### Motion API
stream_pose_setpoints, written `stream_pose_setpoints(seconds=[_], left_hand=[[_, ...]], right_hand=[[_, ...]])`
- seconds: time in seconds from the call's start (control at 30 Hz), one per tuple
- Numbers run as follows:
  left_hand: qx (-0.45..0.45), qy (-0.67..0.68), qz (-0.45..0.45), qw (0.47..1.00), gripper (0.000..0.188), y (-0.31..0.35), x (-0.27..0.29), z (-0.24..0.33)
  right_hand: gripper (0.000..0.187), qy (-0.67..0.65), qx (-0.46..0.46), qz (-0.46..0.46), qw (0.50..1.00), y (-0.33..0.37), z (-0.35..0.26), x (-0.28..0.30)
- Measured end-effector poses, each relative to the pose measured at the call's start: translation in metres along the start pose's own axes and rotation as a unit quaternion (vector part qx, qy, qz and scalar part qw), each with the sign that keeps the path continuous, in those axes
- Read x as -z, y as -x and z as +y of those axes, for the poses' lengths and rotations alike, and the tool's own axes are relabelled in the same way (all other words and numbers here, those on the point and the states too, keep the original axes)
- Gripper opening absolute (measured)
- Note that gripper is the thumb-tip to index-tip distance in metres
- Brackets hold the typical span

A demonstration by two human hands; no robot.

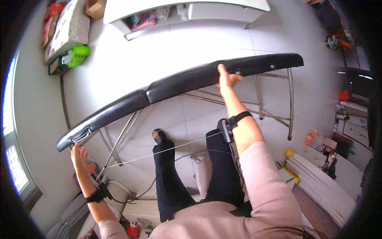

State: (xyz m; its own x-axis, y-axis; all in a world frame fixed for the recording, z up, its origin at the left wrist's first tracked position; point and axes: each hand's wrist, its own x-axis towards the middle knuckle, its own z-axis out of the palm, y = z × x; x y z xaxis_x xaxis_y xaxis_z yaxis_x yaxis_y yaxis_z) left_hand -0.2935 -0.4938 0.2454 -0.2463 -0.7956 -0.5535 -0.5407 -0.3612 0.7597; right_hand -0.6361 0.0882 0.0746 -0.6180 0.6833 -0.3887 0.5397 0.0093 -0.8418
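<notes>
A long black padded folding table [183,81] stands across in front of me on thin metal legs, its near edge turned toward me. A seam divides the pad into two halves. At its left end is a slot with a handle [81,135]. My left hand [79,157] is just below that end, fingers stretched and apart, by the corner. My right hand [227,79] rests against the near edge of the right half, one digit laid up over the pad and the others spread to the side, not wrapped round it. Dark straps with small devices are on both forearms.
A white low cabinet [229,12] stands beyond the table. A bright green bag [78,55] lies at the far left. On the right are a white bench-like piece [318,175] and a yellow ball [289,153]. A thin white cord [159,151] crosses before my legs.
</notes>
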Motion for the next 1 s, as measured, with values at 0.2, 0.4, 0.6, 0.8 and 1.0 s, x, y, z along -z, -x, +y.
stream_pose_setpoints(seconds=[0.2,0.4,0.6,0.8,1.0], left_hand=[[-0.065,0.023,-0.067,0.995,0.045,0.229,-0.107,0.010],[-0.154,-0.118,-0.263,0.945,0.057,0.369,-0.251,0.025],[-0.190,-0.134,-0.361,0.903,0.055,0.459,-0.367,0.039],[-0.244,-0.162,-0.464,0.836,0.061,0.547,-0.459,0.021],[-0.242,-0.104,-0.509,0.819,0.052,0.663,-0.520,-0.006]], right_hand=[[0.051,0.077,-0.143,-0.497,0.852,-0.028,-0.047,0.145],[0.036,0.080,-0.099,-0.374,0.919,-0.103,-0.059,0.379],[0.031,0.017,-0.132,-0.194,0.972,-0.124,-0.073,0.556],[0.030,-0.043,-0.131,-0.141,0.980,-0.106,-0.105,0.666],[0.027,-0.118,-0.115,-0.074,0.983,-0.127,-0.090,0.780]])
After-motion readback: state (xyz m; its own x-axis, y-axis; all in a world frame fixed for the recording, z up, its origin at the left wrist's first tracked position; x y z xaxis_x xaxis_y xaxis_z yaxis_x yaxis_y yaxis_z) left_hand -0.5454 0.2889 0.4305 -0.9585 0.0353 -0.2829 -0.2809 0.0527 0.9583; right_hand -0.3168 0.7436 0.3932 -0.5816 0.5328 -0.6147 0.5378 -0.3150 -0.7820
